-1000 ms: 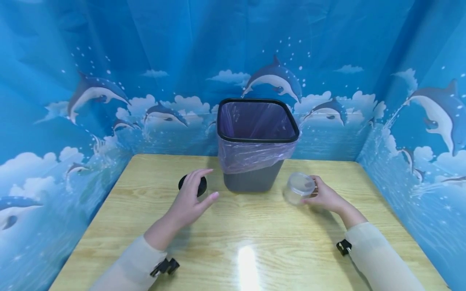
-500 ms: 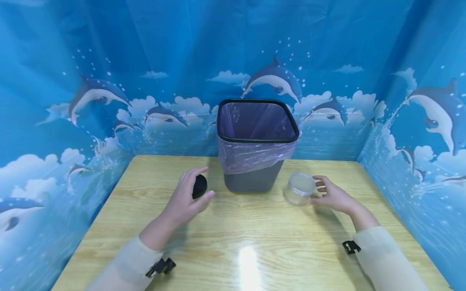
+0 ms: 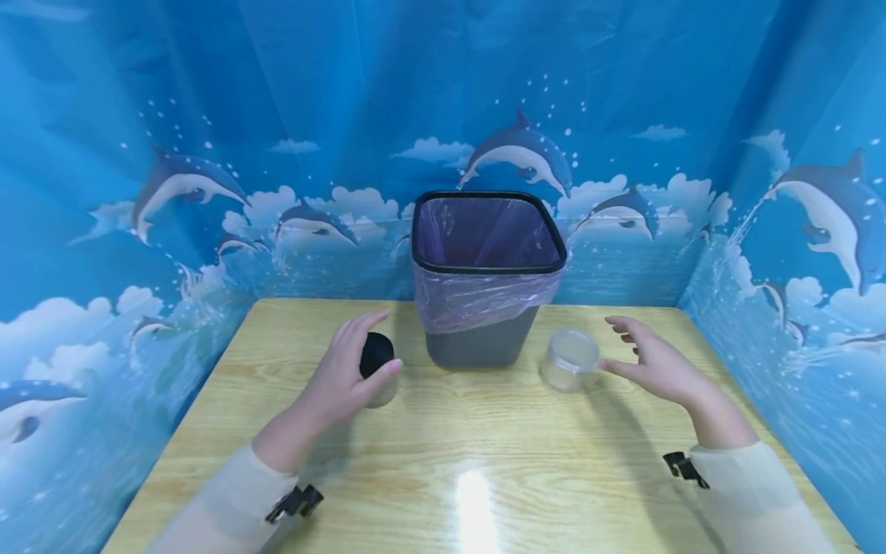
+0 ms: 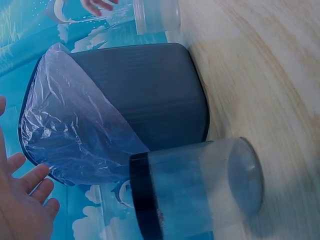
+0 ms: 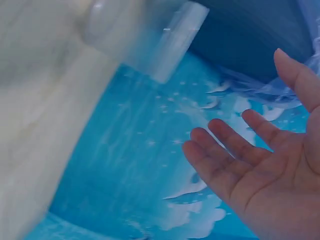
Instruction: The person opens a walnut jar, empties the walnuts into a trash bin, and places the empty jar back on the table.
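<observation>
A clear jar with a black lid (image 3: 377,352) stands on the table left of the bin. My left hand (image 3: 344,369) hovers beside and above it, thumb and fingers spread apart; in the left wrist view the jar (image 4: 200,187) stands free of the fingers. To the right of the bin is a clear jar with a translucent lid (image 3: 571,360). My right hand (image 3: 657,362) is raised just to its right, fingers spread and holding nothing. The right wrist view shows that palm (image 5: 270,175) apart from the jar (image 5: 145,35).
Between the jars, at the back of the wooden table (image 3: 526,462), stands a grey bin (image 3: 477,346) with a black rim and a purple bag liner (image 3: 484,296). A blue dolphin-print curtain (image 3: 332,115) encloses the back and sides.
My right hand has let go of the translucent-lidded jar and moved right and up, its fingers spreading. The left hand has shifted slightly left and back, uncovering more of the black-lidded jar.
</observation>
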`<action>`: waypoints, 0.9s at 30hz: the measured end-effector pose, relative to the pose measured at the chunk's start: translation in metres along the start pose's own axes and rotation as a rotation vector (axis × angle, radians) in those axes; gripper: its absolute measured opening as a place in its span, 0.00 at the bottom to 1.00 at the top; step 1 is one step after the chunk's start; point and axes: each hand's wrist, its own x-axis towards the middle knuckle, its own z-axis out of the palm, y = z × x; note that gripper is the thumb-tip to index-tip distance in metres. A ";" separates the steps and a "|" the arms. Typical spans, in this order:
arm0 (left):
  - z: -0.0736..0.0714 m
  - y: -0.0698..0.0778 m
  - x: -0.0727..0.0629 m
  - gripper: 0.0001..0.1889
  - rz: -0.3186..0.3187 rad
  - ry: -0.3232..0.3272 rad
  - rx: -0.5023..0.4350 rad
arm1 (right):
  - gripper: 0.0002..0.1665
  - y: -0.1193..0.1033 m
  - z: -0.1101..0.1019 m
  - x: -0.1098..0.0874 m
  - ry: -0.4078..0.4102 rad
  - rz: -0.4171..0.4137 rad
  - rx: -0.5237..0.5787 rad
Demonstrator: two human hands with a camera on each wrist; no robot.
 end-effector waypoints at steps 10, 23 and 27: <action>-0.005 0.006 0.010 0.39 0.145 0.013 0.148 | 0.49 -0.038 -0.009 -0.006 0.082 -0.021 -0.151; -0.014 0.036 0.033 0.46 0.234 -0.020 0.514 | 0.44 -0.083 -0.008 -0.008 0.334 -0.225 -0.328; -0.015 0.046 0.041 0.47 0.245 -0.053 0.585 | 0.46 -0.095 -0.009 -0.007 0.367 -0.298 -0.378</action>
